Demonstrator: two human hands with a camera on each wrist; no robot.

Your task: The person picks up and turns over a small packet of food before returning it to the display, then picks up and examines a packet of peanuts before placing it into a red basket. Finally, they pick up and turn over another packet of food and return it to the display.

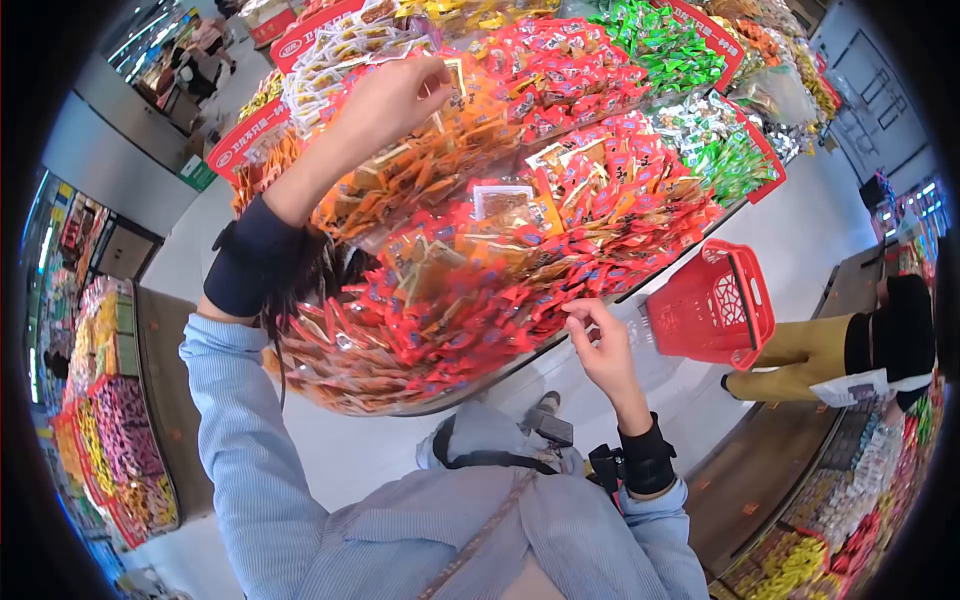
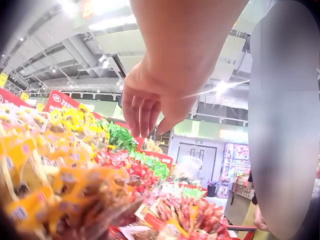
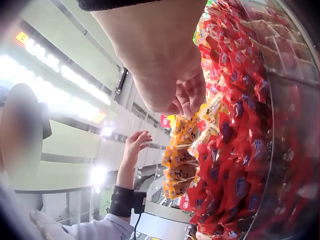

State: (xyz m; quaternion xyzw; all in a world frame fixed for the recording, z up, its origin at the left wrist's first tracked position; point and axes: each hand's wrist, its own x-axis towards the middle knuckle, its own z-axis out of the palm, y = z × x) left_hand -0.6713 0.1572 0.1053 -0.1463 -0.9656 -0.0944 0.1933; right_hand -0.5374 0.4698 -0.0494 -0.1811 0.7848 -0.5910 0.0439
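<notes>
Red signs [image 1: 252,141] reading "卫龙" edge orange packets [image 1: 428,150] beneath the left fingers [image 1: 434,74].

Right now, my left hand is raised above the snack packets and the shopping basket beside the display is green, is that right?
Not quite: the shopping basket beside the display is red, not green, as the head view shows. Your left hand is indeed raised above the snack packets.
</notes>
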